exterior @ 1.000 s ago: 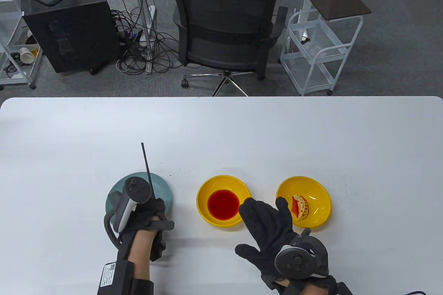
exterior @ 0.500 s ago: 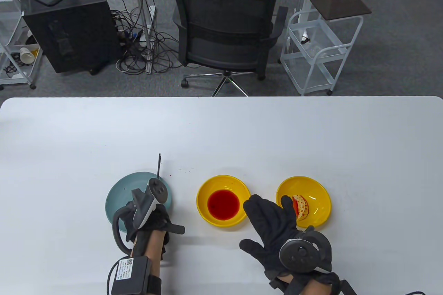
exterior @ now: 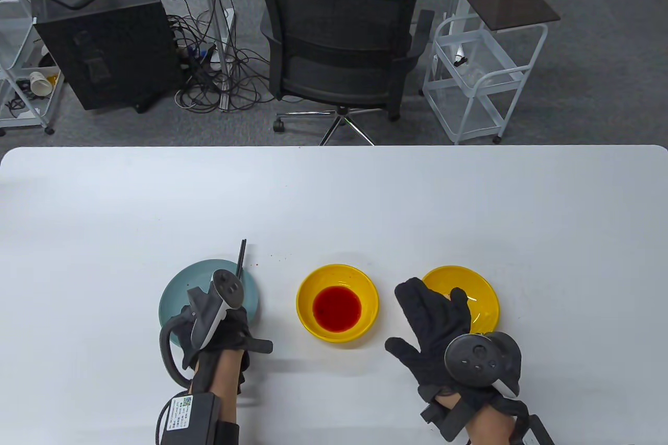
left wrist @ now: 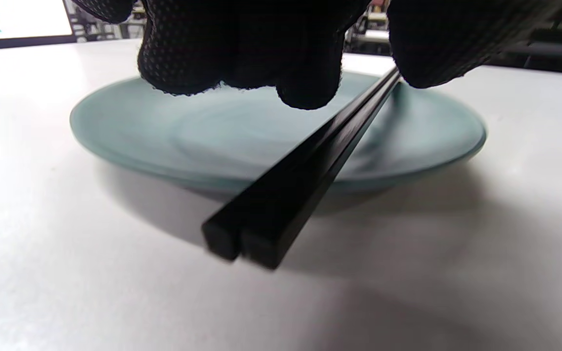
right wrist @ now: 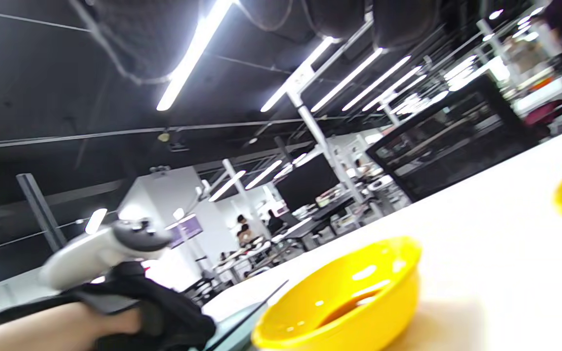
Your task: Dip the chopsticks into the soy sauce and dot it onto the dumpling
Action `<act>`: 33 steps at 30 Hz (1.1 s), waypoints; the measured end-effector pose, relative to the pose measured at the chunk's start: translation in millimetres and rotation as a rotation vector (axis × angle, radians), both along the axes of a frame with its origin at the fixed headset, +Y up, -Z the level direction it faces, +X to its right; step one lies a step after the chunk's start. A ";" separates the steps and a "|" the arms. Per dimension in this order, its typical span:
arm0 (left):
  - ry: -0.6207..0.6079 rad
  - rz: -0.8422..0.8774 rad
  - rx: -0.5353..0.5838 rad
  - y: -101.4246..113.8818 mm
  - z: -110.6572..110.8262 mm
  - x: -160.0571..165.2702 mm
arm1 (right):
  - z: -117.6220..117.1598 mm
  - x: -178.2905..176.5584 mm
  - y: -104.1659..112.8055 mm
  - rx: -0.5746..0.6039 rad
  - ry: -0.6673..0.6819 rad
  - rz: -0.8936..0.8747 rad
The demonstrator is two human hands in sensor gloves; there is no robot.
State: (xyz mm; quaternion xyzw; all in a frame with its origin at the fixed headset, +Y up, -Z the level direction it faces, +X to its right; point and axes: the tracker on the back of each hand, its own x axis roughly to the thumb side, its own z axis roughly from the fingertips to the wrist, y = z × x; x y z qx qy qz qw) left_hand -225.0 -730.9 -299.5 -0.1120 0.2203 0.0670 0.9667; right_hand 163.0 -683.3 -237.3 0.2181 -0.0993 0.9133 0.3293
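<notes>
My left hand (exterior: 216, 322) pinches a pair of black chopsticks (left wrist: 305, 161) low across a teal plate (left wrist: 130, 131). I cannot tell whether they touch it. Their thin tips (exterior: 241, 257) poke past the plate's far rim (exterior: 175, 288), and the thick ends point toward my wrist. A yellow bowl of red soy sauce (exterior: 337, 304) sits in the middle. My right hand (exterior: 436, 320), fingers spread and holding nothing, hovers over the left part of the second yellow bowl (exterior: 482, 293) and hides the dumpling.
The sauce bowl (right wrist: 344, 302) and my left hand (right wrist: 115, 292) show in the blurred right wrist view. Small dark red specks (exterior: 282, 257) dot the white table (exterior: 334, 194) beyond the plate. An office chair (exterior: 339, 48) stands past the far edge.
My left hand pulled back toward me and lowered the chopsticks over the teal plate. My right hand moved right, from beside the sauce bowl to over the dumpling bowl, covering the dumpling.
</notes>
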 end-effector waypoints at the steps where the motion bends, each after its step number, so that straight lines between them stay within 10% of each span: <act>1: -0.010 0.005 0.021 3.6 1.6 0.8 | -3.1 6.2 -1.2 -0.008 -0.024 -0.009; 10: -0.148 0.149 0.208 29.0 15.7 19.0 | -20.6 26.8 -15.7 -0.095 -0.134 0.059; 15: -0.441 0.331 0.257 21.7 11.2 39.3 | -27.4 27.1 -23.8 -0.128 -0.184 0.143; 33: -0.491 0.266 0.235 19.2 14.9 54.7 | -33.8 17.5 -26.8 -0.167 -0.174 0.213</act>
